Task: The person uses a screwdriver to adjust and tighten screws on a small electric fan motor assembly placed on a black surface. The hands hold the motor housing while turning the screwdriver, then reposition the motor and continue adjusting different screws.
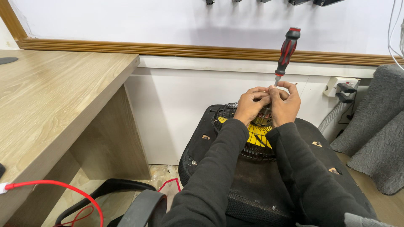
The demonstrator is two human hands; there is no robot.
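While both hands work close together, this is what shows:
Fan: a small fan (252, 134) with yellow blades and a black wire cage lies on a black chair seat (320, 155).
Left hand: the left hand (251, 105) is curled shut on the fan's top.
Right hand: the right hand (285, 104) pinches a red and black screwdriver (286, 52), which stands upright above the fan.
Desk: a wooden desk (50, 96) is left of the fan.
Cloth: grey cloth (378, 126) is right of the fan.

A red-and-black screwdriver (286, 51) is standing nearly upright, tip down, over a black-caged fan (252, 134) with yellow blades, lying on the seat's (320, 138) back edge.
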